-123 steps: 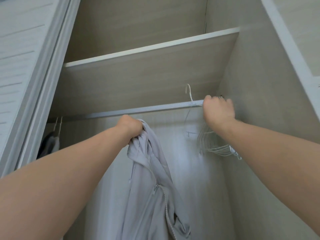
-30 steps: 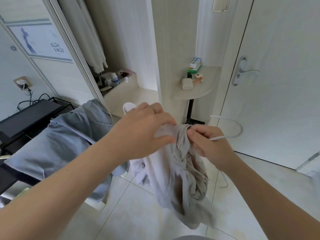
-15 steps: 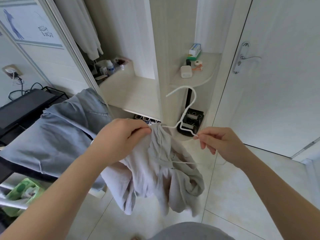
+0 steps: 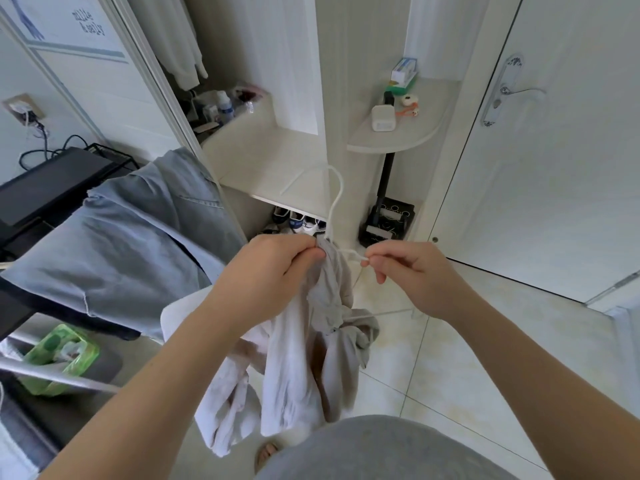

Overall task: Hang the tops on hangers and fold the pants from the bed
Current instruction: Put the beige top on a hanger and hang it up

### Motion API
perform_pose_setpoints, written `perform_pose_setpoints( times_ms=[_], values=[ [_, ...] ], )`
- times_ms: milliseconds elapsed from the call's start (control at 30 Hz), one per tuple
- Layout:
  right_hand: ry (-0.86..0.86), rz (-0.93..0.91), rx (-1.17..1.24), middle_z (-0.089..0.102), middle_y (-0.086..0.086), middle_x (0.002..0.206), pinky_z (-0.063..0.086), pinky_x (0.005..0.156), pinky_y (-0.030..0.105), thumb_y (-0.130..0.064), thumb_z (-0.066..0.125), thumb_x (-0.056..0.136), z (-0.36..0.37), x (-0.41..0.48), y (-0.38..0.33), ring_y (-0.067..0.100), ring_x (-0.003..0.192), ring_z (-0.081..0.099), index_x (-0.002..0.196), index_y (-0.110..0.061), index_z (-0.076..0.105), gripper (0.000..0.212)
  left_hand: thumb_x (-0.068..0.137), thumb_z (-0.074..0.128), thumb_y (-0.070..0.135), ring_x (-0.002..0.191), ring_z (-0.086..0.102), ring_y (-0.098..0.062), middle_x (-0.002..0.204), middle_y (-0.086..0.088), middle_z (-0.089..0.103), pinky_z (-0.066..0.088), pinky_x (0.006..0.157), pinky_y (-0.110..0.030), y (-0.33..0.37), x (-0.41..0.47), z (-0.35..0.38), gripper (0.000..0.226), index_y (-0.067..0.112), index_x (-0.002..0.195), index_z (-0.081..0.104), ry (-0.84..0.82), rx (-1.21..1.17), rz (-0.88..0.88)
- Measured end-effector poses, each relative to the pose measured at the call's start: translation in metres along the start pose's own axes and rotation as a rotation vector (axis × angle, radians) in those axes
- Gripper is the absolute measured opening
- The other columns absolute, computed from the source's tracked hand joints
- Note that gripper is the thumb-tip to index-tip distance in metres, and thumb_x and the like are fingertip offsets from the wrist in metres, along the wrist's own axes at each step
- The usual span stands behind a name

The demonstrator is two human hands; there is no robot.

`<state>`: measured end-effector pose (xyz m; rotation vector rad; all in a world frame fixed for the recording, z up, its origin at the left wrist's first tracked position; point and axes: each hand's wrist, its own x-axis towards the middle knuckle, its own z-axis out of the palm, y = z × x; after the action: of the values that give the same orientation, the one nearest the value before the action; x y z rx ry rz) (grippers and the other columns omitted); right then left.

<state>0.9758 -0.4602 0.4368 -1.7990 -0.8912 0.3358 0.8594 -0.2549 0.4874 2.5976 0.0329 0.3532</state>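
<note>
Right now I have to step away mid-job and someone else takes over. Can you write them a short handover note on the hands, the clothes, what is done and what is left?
Right hand pinches the white wire hanger by one shoulder.
Left hand grips the pale grey top at its neck, against the hanger's stem.
The top dangles bunched, with the hanger only partly inside it.
Done: hanger in hand, threading begun.
Left: seat both shoulders and hang it up. A blue-grey garment lies draped at the left. No pants in view.
</note>
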Motion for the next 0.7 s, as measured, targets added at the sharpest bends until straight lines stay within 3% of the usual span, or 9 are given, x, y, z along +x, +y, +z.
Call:
perform_pose_setpoints(
  times_ms=[67,100,200,267,333,433,500,567,700],
  values=[
    [0.021,0.001,0.004,0.066,-0.001,0.069,0.050,0.065,0.046,-0.012,0.056,0.100,0.000,0.004,-0.003,0.041,0.076,0.065,0.084,-0.044,0.068,0.037,0.101,0.055,0.023,0.056,0.045,-0.009,0.052,0.010,0.041,0.032,0.055,-0.024,-0.001,0.003,-0.003,0.033,0.011,0.070,0.054,0.031,0.002,0.015],
    [0.026,-0.005,0.007,0.067,-0.002,0.070,0.050,0.066,0.045,-0.013,0.057,0.100,0.000,0.006,-0.003,0.043,0.080,0.065,0.083,-0.044,0.067,0.037,0.100,0.056,0.023,0.057,0.046,-0.011,0.052,0.009,0.042,0.033,0.054,-0.024,-0.002,0.003,-0.004,0.032,0.009,0.071,0.056,0.034,-0.004,0.017],
    [0.092,-0.063,-0.067,0.070,-0.011,0.089,0.047,0.080,0.030,-0.010,0.063,0.096,0.004,0.006,-0.003,0.021,0.094,0.066,0.093,-0.034,0.071,0.025,0.100,0.058,0.019,0.061,0.048,-0.015,0.054,0.004,0.050,0.038,0.058,-0.025,-0.005,0.001,-0.004,0.028,0.003,0.077,0.064,0.042,-0.028,-0.013],
    [0.282,-0.173,-0.247,0.066,-0.003,0.111,0.041,0.099,0.032,-0.008,0.067,0.092,0.011,0.000,0.002,0.019,0.112,0.058,0.102,-0.018,0.072,0.015,0.099,0.059,0.017,0.062,0.050,-0.016,0.055,0.002,0.053,0.038,0.057,-0.020,-0.008,-0.002,-0.002,0.025,0.005,0.078,0.065,0.105,-0.052,-0.065],
    [0.410,-0.269,-0.297,0.065,0.002,0.108,0.044,0.096,0.035,-0.008,0.063,0.090,0.021,-0.008,0.010,0.021,0.107,0.059,0.100,-0.009,0.071,0.012,0.099,0.059,0.017,0.058,0.047,-0.015,0.054,0.004,0.051,0.035,0.053,-0.016,-0.012,-0.006,-0.002,0.026,0.010,0.075,0.064,0.189,-0.103,-0.143],
    [0.190,-0.156,-0.183,0.066,-0.009,0.103,0.049,0.084,0.026,-0.027,0.054,0.092,0.042,-0.018,0.019,0.006,0.097,0.061,0.108,-0.016,0.067,0.023,0.100,0.057,0.022,0.055,0.043,-0.011,0.056,0.008,0.050,0.031,0.052,-0.015,-0.014,-0.011,0.000,0.025,0.014,0.077,0.065,0.262,-0.160,-0.229],
    [-0.041,0.022,-0.147,0.060,-0.014,0.120,0.044,0.096,0.026,-0.039,0.057,0.090,0.060,-0.018,0.025,0.005,0.112,0.055,0.129,-0.029,0.056,0.040,0.100,0.057,0.021,0.057,0.045,-0.014,0.058,0.005,0.054,0.033,0.053,-0.016,-0.011,-0.012,0.004,0.024,0.012,0.081,0.068,0.292,-0.193,-0.241],
    [-0.164,0.093,-0.195,0.054,-0.011,0.128,0.037,0.105,0.031,-0.033,0.066,0.090,0.077,-0.012,0.035,0.011,0.122,0.046,0.137,-0.031,0.048,0.050,0.100,0.057,0.020,0.059,0.045,-0.017,0.059,0.000,0.055,0.034,0.054,-0.015,-0.009,-0.013,0.007,0.024,0.010,0.081,0.068,0.317,-0.225,-0.246],
    [-0.046,0.020,-0.246,0.061,-0.010,0.092,0.039,0.082,0.026,-0.012,0.058,0.092,0.089,-0.005,0.045,0.015,0.094,0.055,0.105,-0.023,0.059,0.017,0.100,0.057,0.018,0.053,0.037,-0.009,0.053,0.009,0.042,0.030,0.052,-0.014,-0.015,-0.015,0.011,0.028,0.009,0.074,0.062,0.331,-0.237,-0.273]
  ],
)
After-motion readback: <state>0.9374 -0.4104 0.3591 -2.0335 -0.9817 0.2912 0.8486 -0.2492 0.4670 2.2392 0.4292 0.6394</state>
